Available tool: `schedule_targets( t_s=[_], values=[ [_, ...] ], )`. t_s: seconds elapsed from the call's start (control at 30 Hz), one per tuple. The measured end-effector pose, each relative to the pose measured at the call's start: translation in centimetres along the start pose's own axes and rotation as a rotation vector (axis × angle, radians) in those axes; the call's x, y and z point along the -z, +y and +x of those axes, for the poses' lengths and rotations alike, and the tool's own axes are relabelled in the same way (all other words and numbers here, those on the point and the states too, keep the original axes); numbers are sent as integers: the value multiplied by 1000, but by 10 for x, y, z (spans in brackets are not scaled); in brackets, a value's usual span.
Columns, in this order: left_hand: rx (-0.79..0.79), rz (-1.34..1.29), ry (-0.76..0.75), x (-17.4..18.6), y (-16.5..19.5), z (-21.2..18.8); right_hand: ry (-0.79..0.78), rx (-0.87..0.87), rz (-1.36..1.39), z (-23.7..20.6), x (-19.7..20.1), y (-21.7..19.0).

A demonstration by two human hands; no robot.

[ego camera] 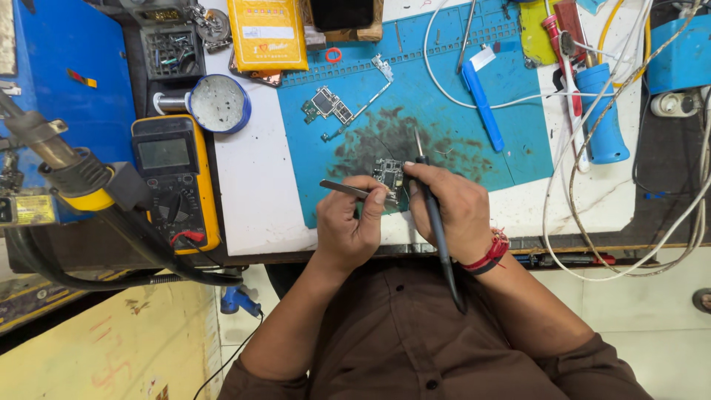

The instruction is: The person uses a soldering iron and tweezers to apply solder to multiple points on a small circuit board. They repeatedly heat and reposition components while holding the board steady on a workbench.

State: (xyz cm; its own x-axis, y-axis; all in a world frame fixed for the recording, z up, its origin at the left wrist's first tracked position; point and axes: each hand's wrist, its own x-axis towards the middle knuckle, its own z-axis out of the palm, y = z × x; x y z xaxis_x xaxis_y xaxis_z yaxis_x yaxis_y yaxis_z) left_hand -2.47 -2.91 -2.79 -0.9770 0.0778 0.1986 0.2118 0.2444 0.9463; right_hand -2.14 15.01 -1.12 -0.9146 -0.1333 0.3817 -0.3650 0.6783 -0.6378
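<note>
A yellow multimeter (pixel 176 181) and blue-rimmed round tin (pixel 218 103) sit left on the worktop (pixel 255 170). On the stained blue mat (pixel 444 126), the left hand (pixel 354 226) grips metal tweezers (pixel 342 188) and the right hand (pixel 452 211) a black soldering iron (pixel 433 215), both at the small green circuit board (pixel 389 175).

The blue work mat (pixel 474 159) looks like matt rubber, scorched dark and grimy near its middle. The small circuit board (pixel 388 175) on it shows bare metal shields with a dull sheen. The tweezers (pixel 342 189) are thin brushed metal; the soldering iron (pixel 437 222) has a matt black plastic grip and a metal tip. The table (pixel 255 185) is smooth white laminate, stained. The multimeter (pixel 174 181) wears a yellow rubbery casing around a grey glossy screen. The shirt (pixel 415 333) is soft brown cloth.
</note>
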Motion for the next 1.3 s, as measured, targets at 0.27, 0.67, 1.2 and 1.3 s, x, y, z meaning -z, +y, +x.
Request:
schedule_targets(
  t_s=[0.27,0.67,1.2,1.3],
  values=[
    [68,-284,129,-1,-8,-1,-30,19,-10,9,4,-6],
    [18,7,123,4,2,-2,111,-187,416,-12,-6,12],
    [49,-52,96,-6,0,10,157,-211,284,-19,1,12],
    [51,-8,106,-5,0,10,140,-182,283,-18,2,11]
  ],
)
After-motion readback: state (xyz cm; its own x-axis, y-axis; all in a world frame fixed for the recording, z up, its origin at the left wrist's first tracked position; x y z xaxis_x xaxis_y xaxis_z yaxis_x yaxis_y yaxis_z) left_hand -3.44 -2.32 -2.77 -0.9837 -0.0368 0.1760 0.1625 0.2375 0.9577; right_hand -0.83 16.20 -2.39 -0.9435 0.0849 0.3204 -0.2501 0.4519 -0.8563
